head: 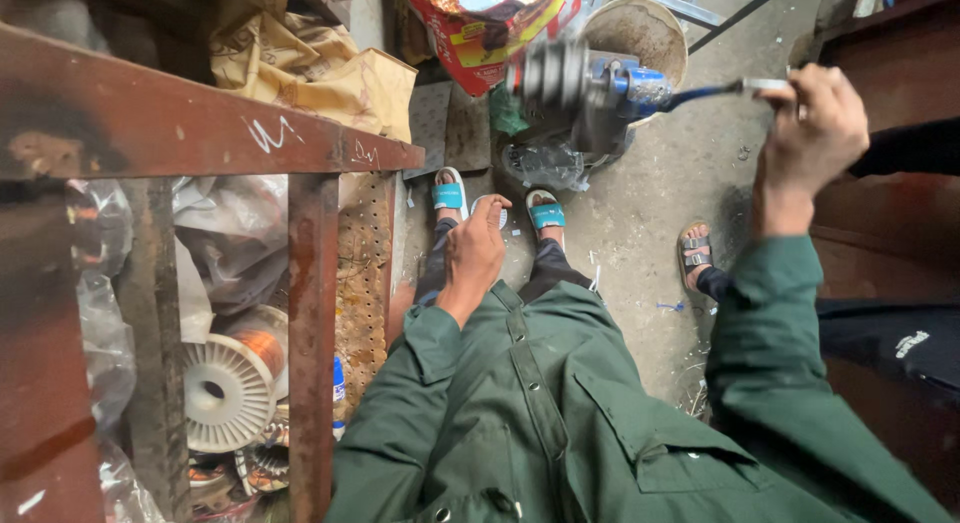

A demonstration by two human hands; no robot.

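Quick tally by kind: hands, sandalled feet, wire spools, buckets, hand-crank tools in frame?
Hands: 2, the left hand empty by the knee and the right hand gripping the crank handle
Sandalled feet: 3, two in blue-strap sandals and one in a dark sandal
Copper wire spools: 1 clear
Buckets: 1
Hand-crank winders: 1
Total: 8
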